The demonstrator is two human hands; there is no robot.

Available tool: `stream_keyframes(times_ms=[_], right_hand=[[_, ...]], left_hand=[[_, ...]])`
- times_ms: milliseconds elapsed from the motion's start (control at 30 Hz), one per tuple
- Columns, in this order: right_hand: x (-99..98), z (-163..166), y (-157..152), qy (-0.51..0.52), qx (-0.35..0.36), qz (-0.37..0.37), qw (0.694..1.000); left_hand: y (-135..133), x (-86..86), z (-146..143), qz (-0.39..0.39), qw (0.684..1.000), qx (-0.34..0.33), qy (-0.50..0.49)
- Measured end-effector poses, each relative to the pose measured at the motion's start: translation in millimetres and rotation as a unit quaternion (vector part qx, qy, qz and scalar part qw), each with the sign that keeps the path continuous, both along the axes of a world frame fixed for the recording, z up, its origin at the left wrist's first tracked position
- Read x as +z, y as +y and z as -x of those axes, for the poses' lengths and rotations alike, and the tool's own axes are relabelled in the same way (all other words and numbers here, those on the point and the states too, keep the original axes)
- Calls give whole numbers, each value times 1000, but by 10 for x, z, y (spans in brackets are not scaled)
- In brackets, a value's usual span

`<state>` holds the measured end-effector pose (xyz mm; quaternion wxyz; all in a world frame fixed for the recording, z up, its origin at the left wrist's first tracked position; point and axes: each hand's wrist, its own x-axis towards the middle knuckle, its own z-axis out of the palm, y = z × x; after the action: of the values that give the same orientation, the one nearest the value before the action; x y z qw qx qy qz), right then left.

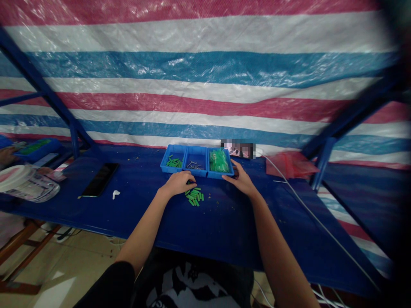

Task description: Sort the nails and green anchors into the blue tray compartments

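Note:
Three small blue trays [196, 172] stand side by side at the back of the blue table [208, 226]. The left tray holds a few green pieces [174, 162], the middle one thin metal pins [194, 165], the right one a bag of green parts [218, 161]. A small pile of green plastic pieces [195, 196] lies on the table in front of the trays. My left hand [178, 183] rests palm down beside that pile, fingers curled at its edge. My right hand [240, 179] lies at the front right corner of the trays, fingers bent against the rim.
A black phone [99, 179] and a white earbud [115, 194] lie at the left. A clear plastic tub [27, 182] sits at the far left edge. A red bag [290, 164] and a white cable [308, 209] lie at the right. A striped tarp hangs behind.

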<state>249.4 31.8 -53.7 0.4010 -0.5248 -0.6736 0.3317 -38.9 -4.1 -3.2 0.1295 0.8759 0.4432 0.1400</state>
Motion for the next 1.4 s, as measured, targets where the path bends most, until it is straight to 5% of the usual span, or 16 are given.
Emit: stream_keyframes(times_ms=[400,1000,1400], right_hand=[[33,17,-24,-40,-11,-16,999],[-15,106,12,-69,-28,-33,997],[14,111,-8,-95,-10,-60,994]], left_hand=[[-96,21,-141,29,998,-57,-7],[-39,-67,-126,67,995,-58,-36],[-65,79,-157,76,967,11,-244]])
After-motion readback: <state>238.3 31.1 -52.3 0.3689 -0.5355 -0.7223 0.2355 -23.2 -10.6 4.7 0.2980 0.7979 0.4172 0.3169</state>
